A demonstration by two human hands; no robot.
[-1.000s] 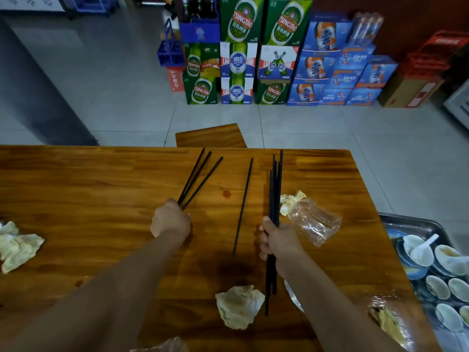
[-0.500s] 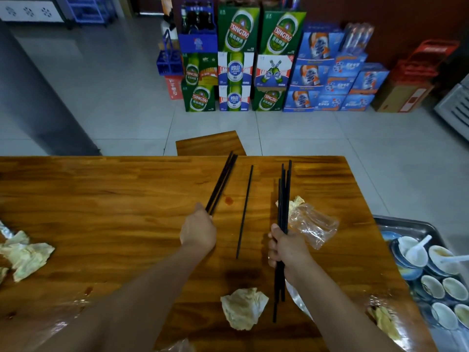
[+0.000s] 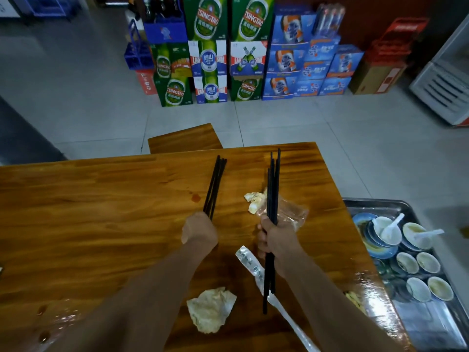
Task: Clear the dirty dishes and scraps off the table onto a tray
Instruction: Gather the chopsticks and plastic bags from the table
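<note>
The left hand (image 3: 200, 231) has its fingers curled round a bundle of black chopsticks (image 3: 215, 186); the right hand (image 3: 275, 240) grips a second chopstick bundle (image 3: 272, 219) near its middle, both ends sticking out. These long loose sticks could slide from a slack fist, or their near ends could snag the plastic sleeve (image 3: 256, 270) underneath and drag it. The tray (image 3: 375, 204), crowded with bowls (image 3: 418, 262), sits right, below the table (image 3: 101, 224) edge; its near part looks barest. A crumpled napkin (image 3: 210, 309) lies near.
</note>
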